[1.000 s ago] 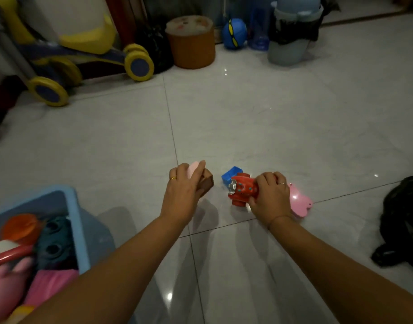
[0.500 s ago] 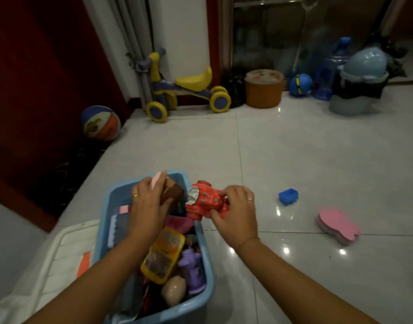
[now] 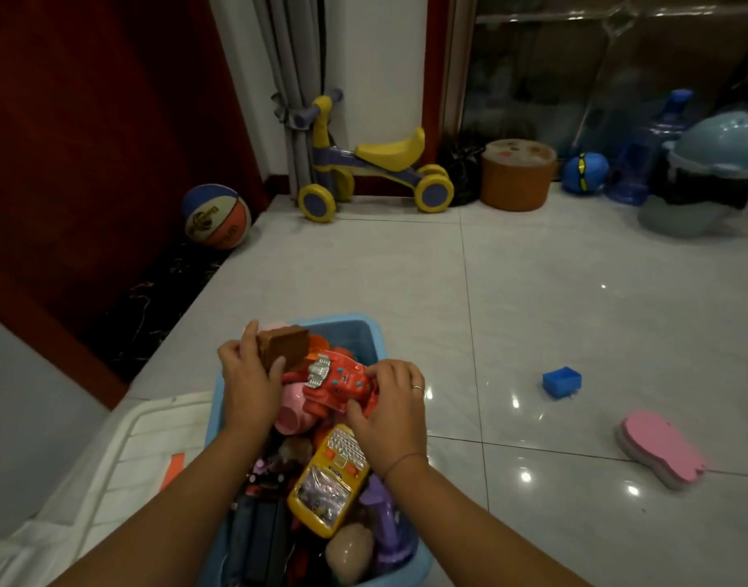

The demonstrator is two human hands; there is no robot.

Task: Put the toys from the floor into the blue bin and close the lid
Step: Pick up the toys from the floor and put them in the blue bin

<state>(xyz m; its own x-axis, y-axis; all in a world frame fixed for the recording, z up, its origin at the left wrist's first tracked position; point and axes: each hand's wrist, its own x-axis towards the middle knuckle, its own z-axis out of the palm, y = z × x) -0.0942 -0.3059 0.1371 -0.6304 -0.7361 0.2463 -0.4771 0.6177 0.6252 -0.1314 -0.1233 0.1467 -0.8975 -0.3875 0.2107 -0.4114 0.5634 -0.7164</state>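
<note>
Presently itemised: blue bin (image 3: 366,332), on the floor directly before the person, long axis running away from them, heaped with toys. Left hand (image 3: 249,385) over the bin, thumb and fingers pinching a brown block (image 3: 285,347). Right hand (image 3: 391,415) close beside it, not touching, fingers curled round a red toy (image 3: 338,383); the toy lies slantwise across the bin, silver end toward the left hand. White lid (image 3: 152,434) flat on the floor, left of the bin. Loose on the tiles, right, well apart from the bin: blue cube (image 3: 561,381), pink foam piece (image 3: 660,453).
</note>
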